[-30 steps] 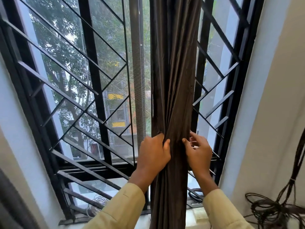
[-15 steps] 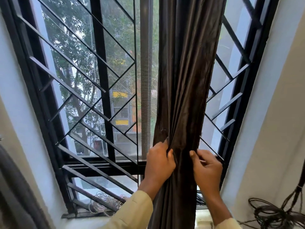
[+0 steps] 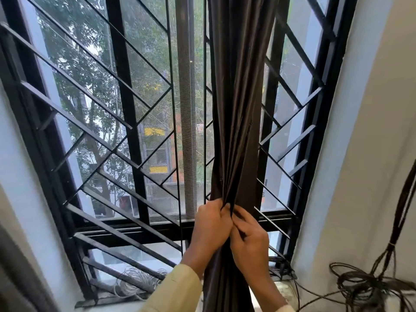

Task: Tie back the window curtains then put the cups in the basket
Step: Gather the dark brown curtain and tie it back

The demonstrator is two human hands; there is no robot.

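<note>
Home room: grilled window [image 3: 126, 136], dark curtain [image 3: 238, 109], plastered walls [image 3: 364, 154], loose cables [image 3: 369, 287] by sill

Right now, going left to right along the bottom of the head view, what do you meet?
Pale coiled wire, left hand, right hand (both gripping the curtain), dark tangled cables.

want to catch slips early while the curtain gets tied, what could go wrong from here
1. The left hand and right hand both grip the gathered curtain at one spot, and no tie shows; freeing a hand might let the folds spread.
2. The window bars sit close behind, so fabric could snag there.
3. Loose cables lie low on the right; the curtain's tail or a step might catch them.
</note>
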